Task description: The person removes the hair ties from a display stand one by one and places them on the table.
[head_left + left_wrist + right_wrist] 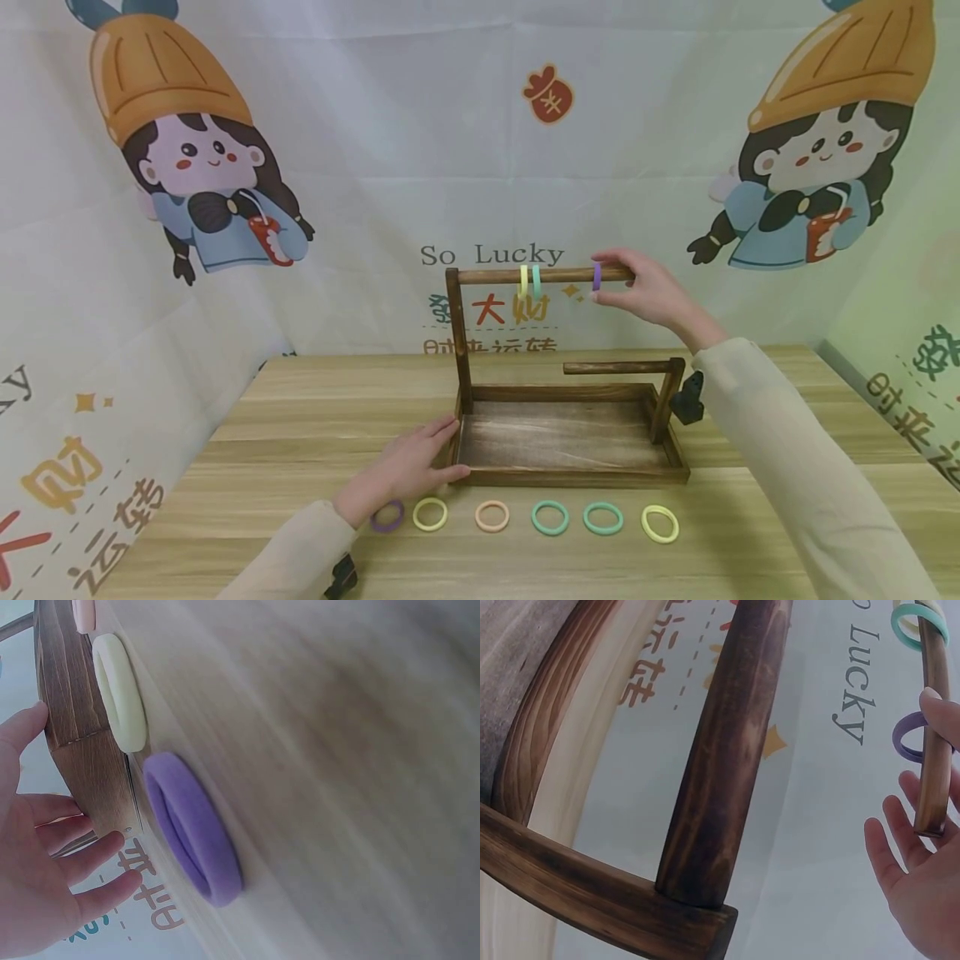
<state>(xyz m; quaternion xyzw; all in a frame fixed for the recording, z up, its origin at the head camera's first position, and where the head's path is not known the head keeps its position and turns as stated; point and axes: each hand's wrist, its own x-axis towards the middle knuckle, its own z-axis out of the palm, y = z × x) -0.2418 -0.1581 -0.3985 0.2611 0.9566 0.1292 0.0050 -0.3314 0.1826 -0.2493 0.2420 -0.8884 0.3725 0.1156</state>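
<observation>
A dark wooden rack (570, 477) has a tray base, a tall upper bar (487, 277) and a shorter lower bar (615, 367). My right hand (648, 292) is at the free end of the upper bar, thumb and forefinger pinching a purple hair tie (597, 277) that encircles it. Farther along that bar hang a yellow hair tie (523, 283) and a green hair tie (536, 283), side by side. My left hand (401, 467) rests against the tray's left end, fingers spread and fairly straight. In the left wrist view, its fingertips touch the dark wood.
In front of the rack, a row of loose hair ties lies on the wooden table (247, 467): purple (193, 829), yellow (430, 514), orange (481, 527), two green, and another yellow (660, 538) at right. A printed cloth (360, 167) hangs behind.
</observation>
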